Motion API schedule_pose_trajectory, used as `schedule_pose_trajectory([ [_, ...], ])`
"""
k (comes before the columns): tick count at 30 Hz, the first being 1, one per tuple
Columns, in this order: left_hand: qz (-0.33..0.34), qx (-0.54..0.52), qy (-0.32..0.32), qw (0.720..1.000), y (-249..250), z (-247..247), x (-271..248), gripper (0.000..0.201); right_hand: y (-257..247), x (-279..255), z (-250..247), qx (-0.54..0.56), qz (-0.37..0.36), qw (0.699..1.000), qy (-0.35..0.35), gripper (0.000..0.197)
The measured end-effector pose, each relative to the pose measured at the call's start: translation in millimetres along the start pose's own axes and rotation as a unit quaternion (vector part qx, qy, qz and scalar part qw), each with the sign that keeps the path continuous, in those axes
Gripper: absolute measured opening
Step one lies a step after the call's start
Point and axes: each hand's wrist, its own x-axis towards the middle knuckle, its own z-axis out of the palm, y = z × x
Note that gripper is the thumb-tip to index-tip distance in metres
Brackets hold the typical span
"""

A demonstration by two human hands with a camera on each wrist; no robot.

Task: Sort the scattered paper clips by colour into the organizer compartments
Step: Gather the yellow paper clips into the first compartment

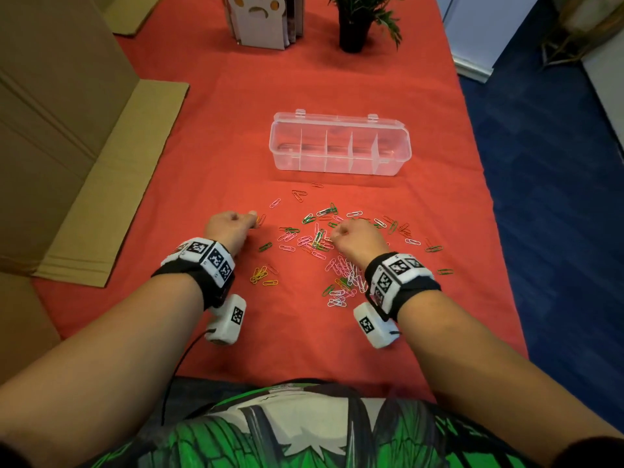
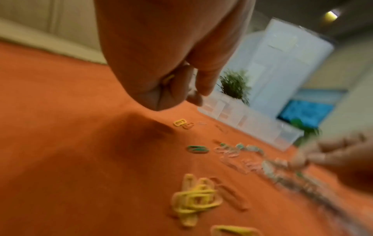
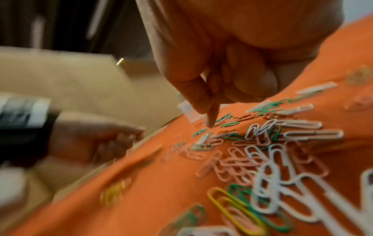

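Paper clips [image 1: 317, 238] in pink, white, green, yellow and orange lie scattered on the red cloth, and a small yellow heap [image 1: 260, 275] sits apart at the left. The clear organizer [image 1: 337, 163] stands beyond them with its lid back and its compartments bare. My left hand [image 1: 233, 226] is curled just left of a yellow and orange clip pair [image 2: 182, 123], and a yellow clip [image 2: 168, 79] shows inside its curled fingers. My right hand [image 1: 354, 234] hovers over the main pile with its fingers curled. Its index fingertip [image 3: 210, 123] points down at the cloth among green clips. I see nothing held in it.
Cardboard boxes [image 1: 67, 163] line the table's left side. A white paw-print holder [image 1: 260, 21] and a potted plant [image 1: 354, 28] stand at the far end. The table's right edge drops to blue carpet [image 1: 557, 197].
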Motion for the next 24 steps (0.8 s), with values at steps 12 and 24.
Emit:
schedule_pose_trajectory([
  [12,0.144,0.25,0.059,0.956,-8,5,14,0.021,5,-3,5,-0.105,-0.046,0.993,-0.015,0.029],
  [24,-0.097,-0.189,-0.139,0.967,5,1,-4,0.018,-9,4,33,-0.24,-0.162,0.957,0.015,0.022],
])
